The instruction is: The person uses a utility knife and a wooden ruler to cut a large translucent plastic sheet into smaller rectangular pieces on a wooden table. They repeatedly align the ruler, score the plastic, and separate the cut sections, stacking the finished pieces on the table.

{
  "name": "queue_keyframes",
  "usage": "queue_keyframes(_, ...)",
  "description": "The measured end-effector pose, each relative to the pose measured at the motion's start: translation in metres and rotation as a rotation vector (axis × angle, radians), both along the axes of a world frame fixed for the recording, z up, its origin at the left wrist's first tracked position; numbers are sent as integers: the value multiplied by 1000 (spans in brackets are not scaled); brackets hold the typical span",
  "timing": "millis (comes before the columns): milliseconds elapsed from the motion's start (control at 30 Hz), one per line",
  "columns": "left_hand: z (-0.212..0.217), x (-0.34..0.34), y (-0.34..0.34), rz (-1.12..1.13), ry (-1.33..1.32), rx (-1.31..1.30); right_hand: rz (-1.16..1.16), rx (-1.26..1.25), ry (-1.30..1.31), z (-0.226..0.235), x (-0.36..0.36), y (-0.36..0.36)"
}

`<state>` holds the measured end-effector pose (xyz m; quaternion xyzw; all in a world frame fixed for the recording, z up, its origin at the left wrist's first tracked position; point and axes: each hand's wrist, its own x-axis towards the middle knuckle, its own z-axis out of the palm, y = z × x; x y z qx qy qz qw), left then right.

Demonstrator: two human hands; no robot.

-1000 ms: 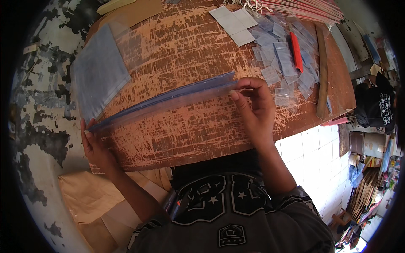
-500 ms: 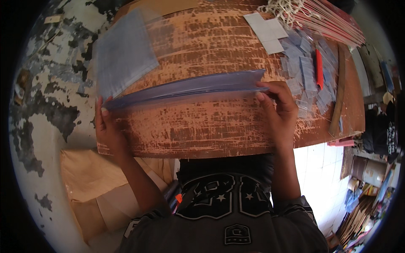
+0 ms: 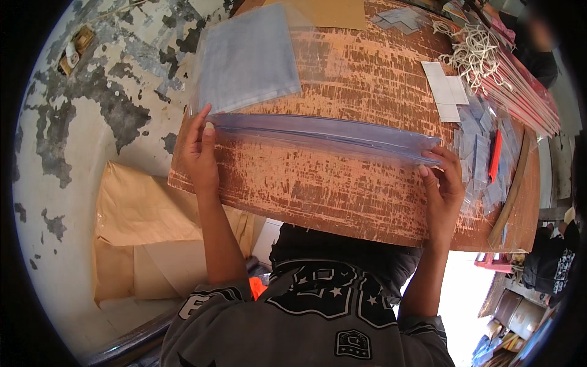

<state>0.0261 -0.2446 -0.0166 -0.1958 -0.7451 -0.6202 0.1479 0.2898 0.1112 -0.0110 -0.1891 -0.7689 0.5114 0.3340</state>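
Stretched between my two hands above the worn wooden table is a folded strip of clear bluish plastic sheet (image 3: 324,133). My left hand (image 3: 202,150) pinches its left end between thumb and fingers. At the other end, my right hand (image 3: 443,183) grips the strip's right corner, thumb below and fingers above. Just beyond my left hand lies a stack of clear plastic sheets (image 3: 251,61). To the right of my right hand are scattered small clear plastic pieces (image 3: 474,150), with a red cutter-like tool (image 3: 495,156) on top.
White card pieces (image 3: 441,88) lie at the far right of the table (image 3: 342,189), near tangled white cord (image 3: 480,58) and red-and-white rods (image 3: 520,101). A wooden strip (image 3: 512,189) runs along the right edge. Brown paper (image 3: 147,208) sits left below; another person (image 3: 541,49) is at upper right.
My view has turned, so the table appears shifted and tilted. The plastic strip now slopes down to the right, still held at both ends by my hands.
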Motion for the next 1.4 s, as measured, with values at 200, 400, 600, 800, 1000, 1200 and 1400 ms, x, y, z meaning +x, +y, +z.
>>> queue_keyframes(200, 24, -12, -16, -118, 41, -212, 18, 12, -11, -3, -1, 4)
queue_keyframes(400, 79, -26, -2, -266, 16, -562, -21, 59, 1, -5, -3, 3)
queue_keyframes(600, 120, -38, 24, -584, 110, -801, -18, 41, 6, -3, -3, 2)
queue_keyframes(800, 127, -48, 77, -878, 191, -957, -14, 40, 0, -4, 0, 0)
queue_keyframes(1000, 105, -55, 109, -912, 196, -1024, -3, 36, 47, -10, 0, 1)
queue_keyframes(1200, 104, -85, 101, -812, 6, -842, 8, -10, 68, -10, -2, -3)
queue_keyframes(1400, 97, -166, 82, -580, -332, -556, 22, -213, 5, -8, 2, -6)
